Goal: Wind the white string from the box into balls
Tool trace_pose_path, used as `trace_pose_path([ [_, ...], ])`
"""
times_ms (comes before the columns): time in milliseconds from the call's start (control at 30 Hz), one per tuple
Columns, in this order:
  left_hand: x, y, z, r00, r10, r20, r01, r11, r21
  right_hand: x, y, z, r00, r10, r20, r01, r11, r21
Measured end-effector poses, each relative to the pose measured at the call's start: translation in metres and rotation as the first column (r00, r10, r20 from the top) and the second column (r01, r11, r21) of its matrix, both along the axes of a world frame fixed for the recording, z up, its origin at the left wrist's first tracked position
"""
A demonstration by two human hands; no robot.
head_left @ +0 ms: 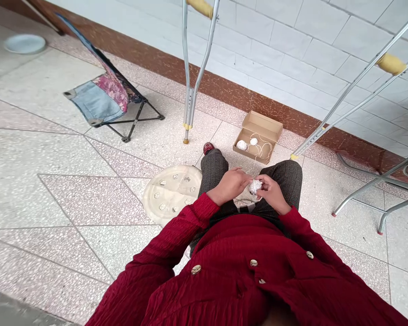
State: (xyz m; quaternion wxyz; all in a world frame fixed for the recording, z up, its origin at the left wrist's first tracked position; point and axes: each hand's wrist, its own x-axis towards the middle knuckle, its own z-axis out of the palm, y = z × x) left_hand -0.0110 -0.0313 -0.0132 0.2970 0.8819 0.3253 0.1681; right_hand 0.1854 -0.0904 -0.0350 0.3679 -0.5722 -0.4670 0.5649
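Note:
A small ball of white yarn (pixel 255 186) sits in the fingers of my right hand (pixel 272 194), above my lap. My left hand (pixel 233 183) meets the ball from the left, its fingers closed together at the yarn and its palm turned away from view. Beyond my knees an open cardboard box (pixel 238 151) stands on the floor with its lid folded back. Inside lie a larger white yarn ball (pixel 241 145), a smaller one (pixel 254 141) and loose strands (pixel 267 148). One strand runs over the near edge of the box towards my hands.
Two metal crutches (pixel 189 97) (pixel 321 129) lean against the tiled wall. At left stand a low folding chair (pixel 104 102) and, farther back, a pale round basin (pixel 25 44). A round beige lid with holes (pixel 172 192) lies by my left leg. Metal chair legs (pixel 367 185) stand at right.

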Motion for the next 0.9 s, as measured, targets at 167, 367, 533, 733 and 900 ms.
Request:
trace_pose_path([
  [167,0.006,-0.003,-0.003,0.997,0.059,0.056,-0.058,0.998,-0.027,-0.004,-0.009,0.015,0.981,-0.073,-0.179,0.058,0.995,-0.086],
  [367,0.003,-0.005,-0.004,0.992,0.126,0.029,-0.122,0.986,-0.112,-0.01,-0.009,0.023,0.96,-0.074,-0.269,0.036,0.989,-0.141],
  [533,0.0,-0.009,-0.017,0.982,0.177,0.058,-0.16,0.961,-0.226,-0.018,-0.012,0.031,0.933,-0.054,-0.356,0.004,0.99,-0.14],
  [733,0.012,-0.033,-0.044,0.973,0.232,0.011,-0.197,0.847,-0.494,-0.017,-0.016,0.021,0.929,-0.105,-0.355,0.046,0.984,-0.171],
  [900,0.014,-0.044,-0.053,0.979,0.201,-0.023,-0.174,0.782,-0.599,-0.017,-0.012,-0.001,0.924,-0.212,-0.317,0.136,0.96,-0.246],
])
